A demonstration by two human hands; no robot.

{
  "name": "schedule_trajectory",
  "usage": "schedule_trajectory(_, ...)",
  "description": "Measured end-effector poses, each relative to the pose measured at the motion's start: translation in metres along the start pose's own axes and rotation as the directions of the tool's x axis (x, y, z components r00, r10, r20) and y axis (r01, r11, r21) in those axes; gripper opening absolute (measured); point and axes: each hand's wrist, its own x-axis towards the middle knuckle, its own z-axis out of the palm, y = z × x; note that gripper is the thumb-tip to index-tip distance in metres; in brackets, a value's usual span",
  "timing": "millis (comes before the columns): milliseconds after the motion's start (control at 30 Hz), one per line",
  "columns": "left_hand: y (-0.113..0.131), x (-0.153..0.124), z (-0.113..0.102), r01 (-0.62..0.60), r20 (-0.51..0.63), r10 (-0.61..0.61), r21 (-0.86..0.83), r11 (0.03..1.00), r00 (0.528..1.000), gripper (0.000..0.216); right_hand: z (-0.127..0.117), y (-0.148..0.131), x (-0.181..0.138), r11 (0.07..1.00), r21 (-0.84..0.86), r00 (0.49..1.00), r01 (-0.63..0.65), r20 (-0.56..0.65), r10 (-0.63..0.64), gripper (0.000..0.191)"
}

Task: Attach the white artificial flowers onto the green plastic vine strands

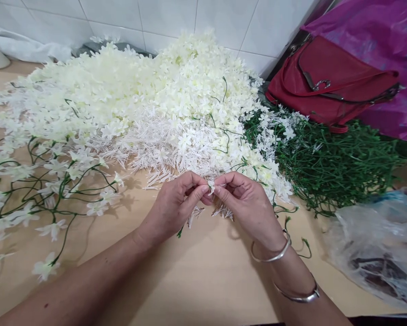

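My left hand (176, 203) and my right hand (247, 203) meet over the wooden table (203, 276), fingertips pinched together on one small white artificial flower piece (211, 185). Several more white stamen pieces hang below the left hand's fingers, along with a bit of green stem. Right behind the hands lies a big heap of cream artificial flowers (138, 90) and white plastic stamens (162, 145). My right wrist wears two silver bangles (274, 256).
Finished green stems with white blossoms (47, 194) spread over the left of the table. A pile of bare green stems (336, 163) lies at the right, with a red handbag (329, 86) behind it and a clear plastic bag (380, 244) at the near right. A tiled wall stands behind.
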Motion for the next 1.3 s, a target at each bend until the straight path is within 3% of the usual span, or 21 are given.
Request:
schedule_trajectory(433, 0.0, -0.001, -0.001, -0.095, 0.053, 0.086, 0.203, 0.975, 0.995, 0.01, -0.004, 0.001, 0.004, 0.997, -0.076, 0.996, -0.004, 0.084, 0.011, 0.021)
schedule_trajectory(600, -0.002, 0.0, 0.003, -0.043, 0.013, 0.041, 0.12, 0.992, 0.999, 0.01, -0.005, 0.002, 0.006, 0.999, -0.03, 0.999, 0.013, 0.053, -0.012, 0.022)
schedule_trajectory(733, -0.003, 0.0, 0.003, -0.071, 0.027, 0.068, 0.147, 0.987, 0.997, 0.008, -0.008, -0.001, 0.006, 0.999, 0.031, 0.998, 0.023, 0.062, -0.025, 0.032)
schedule_trajectory(967, -0.004, -0.002, 0.004, -0.014, 0.028, 0.013, 0.04, 0.999, 1.0, 0.009, -0.016, -0.001, 0.008, 0.999, 0.033, 0.993, -0.004, 0.12, 0.0, 0.033)
schedule_trajectory(1300, -0.002, -0.003, 0.005, -0.006, 0.01, 0.006, 0.047, 0.999, 1.0, 0.011, -0.012, -0.002, 0.007, 0.999, 0.021, 0.998, 0.031, 0.06, -0.033, 0.031)
